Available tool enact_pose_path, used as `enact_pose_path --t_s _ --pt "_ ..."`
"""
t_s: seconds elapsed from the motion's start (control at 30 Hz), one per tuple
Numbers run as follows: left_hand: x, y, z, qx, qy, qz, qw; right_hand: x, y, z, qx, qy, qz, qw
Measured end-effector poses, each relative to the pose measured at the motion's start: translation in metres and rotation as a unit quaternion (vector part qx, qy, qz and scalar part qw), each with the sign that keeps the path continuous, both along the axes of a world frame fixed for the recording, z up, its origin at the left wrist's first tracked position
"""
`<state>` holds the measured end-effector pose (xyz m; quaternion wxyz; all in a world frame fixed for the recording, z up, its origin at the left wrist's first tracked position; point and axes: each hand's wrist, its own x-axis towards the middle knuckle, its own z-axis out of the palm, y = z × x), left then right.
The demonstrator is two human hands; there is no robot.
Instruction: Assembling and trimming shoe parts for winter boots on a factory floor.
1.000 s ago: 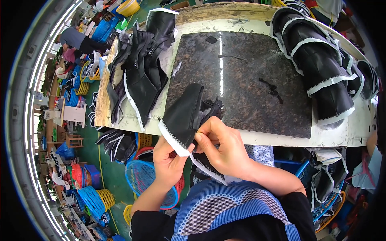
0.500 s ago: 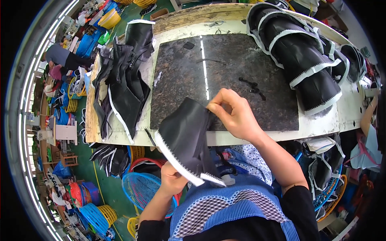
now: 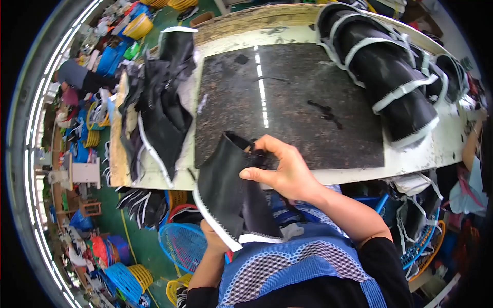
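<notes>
A black boot upper (image 3: 221, 179) with a white zigzag-cut lower edge is held up over the table's near edge, its opening at the top. My right hand (image 3: 285, 172) grips the side near the opening, thumb stretched along the near face and the other fingers mostly behind. A small metallic detail, perhaps a zip end, shows beside those fingers. Below, my left hand (image 3: 212, 236) is closed on the white-edged lower border; most of its fingers are hidden behind the upper.
A dark mottled board (image 3: 292, 113) lies on the white table (image 3: 334, 177), with a black strap-like piece (image 3: 324, 113) on it. Flat black uppers (image 3: 169, 115) are piled at left; nested, shaped ones (image 3: 405, 102) lie at right. Baskets (image 3: 182, 246) stand below.
The upper has turned more upright, and its opening now shows. My right hand has shifted from a fingertip pinch at the top corner to a wider hold on the side, slightly lower.
</notes>
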<state>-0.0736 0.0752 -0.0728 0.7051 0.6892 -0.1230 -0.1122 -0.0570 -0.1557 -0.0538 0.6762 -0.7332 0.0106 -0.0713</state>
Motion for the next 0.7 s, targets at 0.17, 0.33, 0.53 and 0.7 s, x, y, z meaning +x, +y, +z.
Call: enact_pose_path --t_s 0.17,0.33,0.53,0.7 --pt "0.047 0.0 0.012 0.079 -0.205 0.056 0.974 -0.024 -0.073 -0.023 -0.348 -0.137 -0.153 0.915" --pt "0.154 -0.095 0.039 -0.269 -0.117 -0.098 0.951 -0.011 -0.138 -0.04 -0.442 -0.064 -0.201 0.872" --pt "0.239 -0.254 -0.004 0.005 -0.207 -0.029 0.978 0.03 -0.116 -0.053 -0.412 -0.139 -0.159 0.886" --pt "0.204 -0.263 -0.037 0.064 -0.299 -0.131 0.943 0.024 -0.118 -0.046 -0.434 -0.15 -0.185 0.869"
